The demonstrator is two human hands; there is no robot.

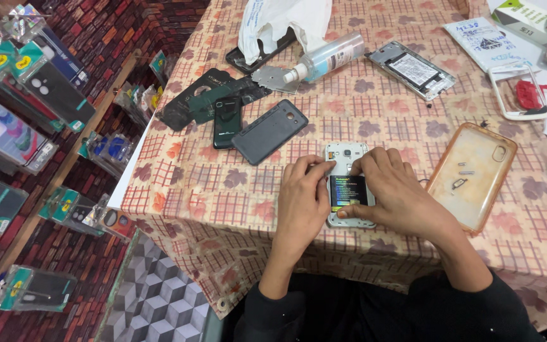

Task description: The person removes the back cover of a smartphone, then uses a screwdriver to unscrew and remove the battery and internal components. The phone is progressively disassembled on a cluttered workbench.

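The person's left hand [302, 202] and right hand [395, 193] close from either side on an open-backed white smartphone [348, 185], which lies face down near the table's front edge. The left fingers steady its left side and upper corner; the right fingers press down on the black battery [348, 190] sitting in its bay, thumb at the lower edge. Neither hand lifts the phone; both rest on it with fingers narrowly curled.

Judging by how things lie, the phone's rear cover is off and the battery sits in its bay, with the back yet to be closed. The white frame shows a camera lens above the battery.

Up and left of the grip lies a dark grey back cover [269, 131] beside a black phone [226, 120]. Right of the grip rests a clear orange-edged case [473, 174] holding small parts. Farther beyond are a spray bottle [325, 58] and another opened phone [411, 68], all on a checked, leaf-patterned tablecloth [191, 190].
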